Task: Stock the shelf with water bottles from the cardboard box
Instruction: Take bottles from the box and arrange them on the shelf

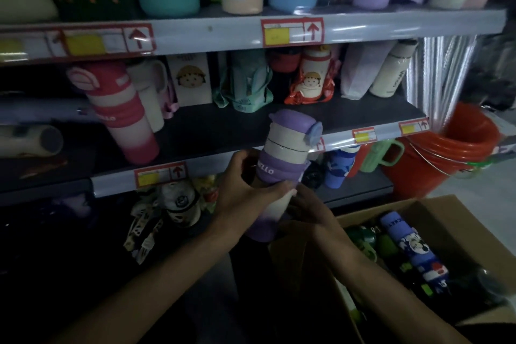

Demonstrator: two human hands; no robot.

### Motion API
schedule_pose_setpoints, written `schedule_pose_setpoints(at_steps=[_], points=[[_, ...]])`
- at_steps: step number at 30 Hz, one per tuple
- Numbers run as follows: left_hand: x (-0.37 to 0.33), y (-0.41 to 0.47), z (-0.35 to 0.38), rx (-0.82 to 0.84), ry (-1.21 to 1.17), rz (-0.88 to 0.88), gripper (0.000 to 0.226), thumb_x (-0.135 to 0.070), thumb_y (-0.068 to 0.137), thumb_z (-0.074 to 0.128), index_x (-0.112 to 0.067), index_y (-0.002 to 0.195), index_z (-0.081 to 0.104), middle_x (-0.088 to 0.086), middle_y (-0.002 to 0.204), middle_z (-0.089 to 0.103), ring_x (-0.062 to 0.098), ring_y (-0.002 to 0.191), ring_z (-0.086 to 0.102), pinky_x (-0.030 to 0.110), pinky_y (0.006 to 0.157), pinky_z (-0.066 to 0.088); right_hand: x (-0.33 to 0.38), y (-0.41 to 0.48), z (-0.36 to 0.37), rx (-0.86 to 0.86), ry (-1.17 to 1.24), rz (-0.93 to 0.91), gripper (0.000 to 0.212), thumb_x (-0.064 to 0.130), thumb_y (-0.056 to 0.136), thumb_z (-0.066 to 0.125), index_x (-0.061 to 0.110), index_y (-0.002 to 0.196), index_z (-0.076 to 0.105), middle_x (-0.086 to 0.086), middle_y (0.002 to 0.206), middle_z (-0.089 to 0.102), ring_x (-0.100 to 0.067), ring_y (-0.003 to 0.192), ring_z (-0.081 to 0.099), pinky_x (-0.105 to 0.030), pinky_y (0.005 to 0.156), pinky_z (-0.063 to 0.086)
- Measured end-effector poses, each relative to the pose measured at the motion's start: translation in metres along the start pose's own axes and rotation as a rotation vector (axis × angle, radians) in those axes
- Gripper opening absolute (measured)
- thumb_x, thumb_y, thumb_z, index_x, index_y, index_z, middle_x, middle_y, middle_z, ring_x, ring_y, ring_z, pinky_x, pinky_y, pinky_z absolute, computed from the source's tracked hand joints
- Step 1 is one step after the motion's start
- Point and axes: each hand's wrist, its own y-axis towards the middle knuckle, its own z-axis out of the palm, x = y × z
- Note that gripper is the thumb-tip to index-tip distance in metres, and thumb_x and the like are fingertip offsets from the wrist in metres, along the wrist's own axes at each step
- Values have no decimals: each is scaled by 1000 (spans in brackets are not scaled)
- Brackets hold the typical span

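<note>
Dim store aisle, stocked shelf [212,126] ahead, cardboard box [435,205] lower right.
Both hands wrap the purple-and-white bottle [279,170], held upright just below the middle shelf edge: left hand [245,193] has a closed grip round its banded waist, right hand [307,207] cups the lower body from behind. Smooth, slick-looking tapered cylinder with a domed flip lid. Risk: lid clips the shelf lip on the lift, or knocks the pink twin bottle [122,117] nearby.
</note>
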Motion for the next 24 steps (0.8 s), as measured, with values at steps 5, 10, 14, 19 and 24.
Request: schedule_pose_setpoints(at_steps=[5, 10, 14, 19, 24], points=[[-8, 14, -29, 44, -262, -184, 65, -36, 58, 89, -23, 117, 68, 0, 108, 77, 20, 103, 73, 41, 86, 57, 19, 16, 18, 63, 15, 30, 62, 10, 73, 72, 19, 133, 63, -9, 121, 74, -29, 115, 70, -46, 98, 56], [-16, 28, -54, 30, -342, -196, 42, -44, 56, 79, -22, 91, 74, 2, 87, 74, 19, 81, 69, 37, 74, 52, 33, 39, 41, 103, -98, 6, 50, 12, 79, 85, 12, 126, 67, -9, 116, 76, -29, 110, 72, -47, 97, 58], [-21, 42, -76, 3, -244, -128, 35, -50, 61, 73, -25, 84, 70, -3, 80, 71, 18, 78, 67, 38, 74, 50, 36, 69, 67, 59, -197, 5, 55, 24, 70, 93, 15, 119, 71, -3, 109, 78, -22, 105, 74, -40, 93, 59], [-32, 60, -107, 0, -4, 56, 24, -37, 91, 68, -27, 113, 65, -21, 100, 74, -6, 92, 67, 21, 80, 51, 40, 96, 98, 20, -145, -58, 48, 20, 77, 89, 17, 121, 70, -7, 110, 77, -25, 101, 75, -44, 84, 62], [-25, 63, -123, -119, 128, 189, 52, -32, 86, 62, -22, 136, 57, -9, 124, 68, 3, 114, 64, 34, 97, 55, 36, 134, 127, -196, -180, -216, 43, 19, 78, 87, 9, 116, 69, -2, 100, 78, -11, 91, 74, -27, 77, 59]])
